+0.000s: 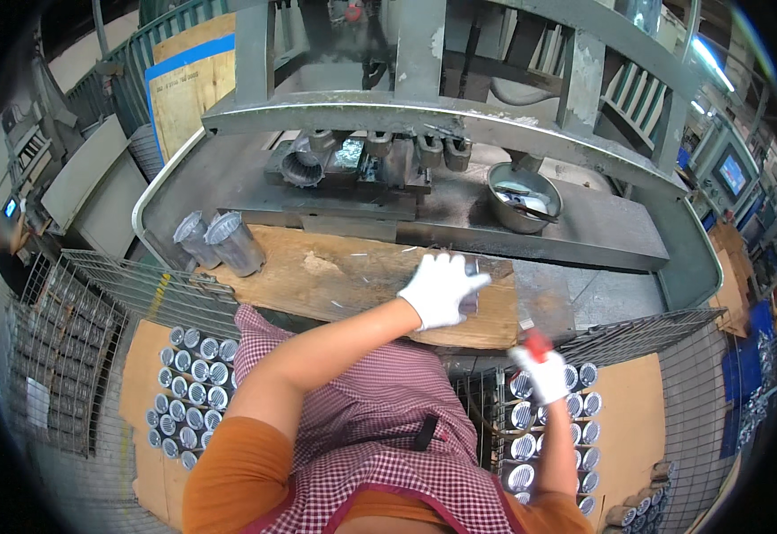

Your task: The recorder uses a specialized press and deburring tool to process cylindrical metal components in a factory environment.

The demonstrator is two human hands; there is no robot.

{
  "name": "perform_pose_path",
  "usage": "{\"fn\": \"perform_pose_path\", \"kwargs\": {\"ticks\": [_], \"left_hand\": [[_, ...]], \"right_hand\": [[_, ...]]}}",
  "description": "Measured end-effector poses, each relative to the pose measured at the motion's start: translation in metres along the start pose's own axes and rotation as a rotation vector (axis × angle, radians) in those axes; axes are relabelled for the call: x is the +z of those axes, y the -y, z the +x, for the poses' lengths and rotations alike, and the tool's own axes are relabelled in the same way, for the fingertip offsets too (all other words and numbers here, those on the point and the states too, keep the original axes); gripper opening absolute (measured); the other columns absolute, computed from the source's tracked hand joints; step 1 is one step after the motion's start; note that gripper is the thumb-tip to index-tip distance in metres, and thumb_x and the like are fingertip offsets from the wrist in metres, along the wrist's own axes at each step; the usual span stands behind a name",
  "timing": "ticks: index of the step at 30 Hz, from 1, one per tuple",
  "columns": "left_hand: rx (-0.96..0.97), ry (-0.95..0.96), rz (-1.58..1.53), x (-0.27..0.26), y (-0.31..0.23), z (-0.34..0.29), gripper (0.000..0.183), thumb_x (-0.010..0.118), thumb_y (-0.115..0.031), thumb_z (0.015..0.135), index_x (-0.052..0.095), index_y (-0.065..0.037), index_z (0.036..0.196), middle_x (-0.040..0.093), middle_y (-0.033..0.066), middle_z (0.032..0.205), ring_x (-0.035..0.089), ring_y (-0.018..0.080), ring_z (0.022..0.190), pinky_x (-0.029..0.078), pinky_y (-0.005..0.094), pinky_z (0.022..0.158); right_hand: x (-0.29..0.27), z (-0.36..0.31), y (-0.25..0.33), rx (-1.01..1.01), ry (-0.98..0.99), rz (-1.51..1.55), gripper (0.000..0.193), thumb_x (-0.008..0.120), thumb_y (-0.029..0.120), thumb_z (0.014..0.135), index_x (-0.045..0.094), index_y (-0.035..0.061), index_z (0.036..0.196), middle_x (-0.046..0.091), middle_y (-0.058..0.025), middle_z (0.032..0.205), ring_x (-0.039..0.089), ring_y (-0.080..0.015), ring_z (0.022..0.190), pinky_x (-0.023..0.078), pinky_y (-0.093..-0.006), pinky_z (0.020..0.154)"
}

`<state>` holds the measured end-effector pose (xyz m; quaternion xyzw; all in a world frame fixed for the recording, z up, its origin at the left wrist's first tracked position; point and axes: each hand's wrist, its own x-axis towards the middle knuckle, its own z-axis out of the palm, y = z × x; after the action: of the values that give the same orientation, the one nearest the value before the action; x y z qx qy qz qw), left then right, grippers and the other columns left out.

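My left hand [446, 289], in a white glove, curls over a grey metal cylinder [470, 304] at the right part of a wooden board [344, 276]. Most of that cylinder is hidden under the palm and fingers. My right hand [544, 376], also gloved, is closed around a red tool [538, 343] just off the board's front right corner; motion blurs the tool, so its exact kind does not show. Two grey cast metal cylinders, one [234, 242] in front of the other [194, 238], stand at the board's left end.
Behind the board is a machine bed with a clamping fixture [353, 160] and a metal bowl [525, 198] of liquid. A grey frame [442, 116] crosses above. Wire crates holding many cylinders [196, 392] flank me. A control screen [730, 171] stands right; another person [10, 258] is far left.
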<state>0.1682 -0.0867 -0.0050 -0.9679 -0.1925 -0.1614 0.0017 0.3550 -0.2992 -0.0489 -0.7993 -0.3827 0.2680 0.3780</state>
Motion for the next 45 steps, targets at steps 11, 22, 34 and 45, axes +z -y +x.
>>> {"fn": "perform_pose_path", "kwargs": {"ticks": [11, 22, 34, 45], "left_hand": [[-0.057, -0.039, -0.01, 0.008, -0.007, -0.022, 0.047, 0.071, -0.045, 0.071, 0.063, -0.026, 0.114, 0.054, 0.019, 0.113, 0.052, 0.0371, 0.102, 0.041, 0.0497, 0.083], [-0.046, -0.277, -0.257, 0.018, 0.028, -0.04, 0.049, 0.084, -0.037, 0.056, 0.065, -0.017, 0.097, 0.054, 0.0191, 0.114, 0.052, 0.04, 0.103, 0.042, 0.0535, 0.086], [-0.018, -0.378, -0.159, 0.019, 0.024, -0.053, 0.057, 0.087, -0.036, 0.056, 0.06, -0.019, 0.103, 0.046, 0.0195, 0.127, 0.045, 0.0379, 0.114, 0.038, 0.0486, 0.096], [0.011, -0.436, -0.206, 0.014, 0.029, -0.059, 0.057, 0.091, -0.036, 0.054, 0.059, -0.016, 0.098, 0.049, 0.0196, 0.123, 0.047, 0.0379, 0.114, 0.038, 0.0486, 0.096]], "right_hand": [[0.054, 0.008, 0.026, 0.065, 0.146, -0.044, 0.052, 0.073, 0.051, 0.079, 0.069, 0.0071, 0.106, 0.069, -0.0103, 0.078, 0.065, -0.0187, 0.071, 0.051, -0.0316, 0.069], [0.053, 0.007, 0.061, -0.163, 0.275, -0.332, 0.063, 0.054, 0.07, 0.081, 0.068, 0.0118, 0.101, 0.069, -0.0188, 0.093, 0.064, -0.0372, 0.092, 0.05, -0.0402, 0.079], [0.037, 0.009, 0.064, -0.099, 0.346, -0.364, 0.064, 0.053, 0.069, 0.082, 0.068, 0.0104, 0.103, 0.069, -0.0179, 0.093, 0.064, -0.0374, 0.091, 0.05, -0.041, 0.081], [0.047, -0.001, 0.08, -0.162, 0.419, -0.37, 0.07, 0.05, 0.072, 0.083, 0.066, 0.0073, 0.102, 0.069, -0.0193, 0.093, 0.064, -0.0379, 0.09, 0.05, -0.0411, 0.081]]}}
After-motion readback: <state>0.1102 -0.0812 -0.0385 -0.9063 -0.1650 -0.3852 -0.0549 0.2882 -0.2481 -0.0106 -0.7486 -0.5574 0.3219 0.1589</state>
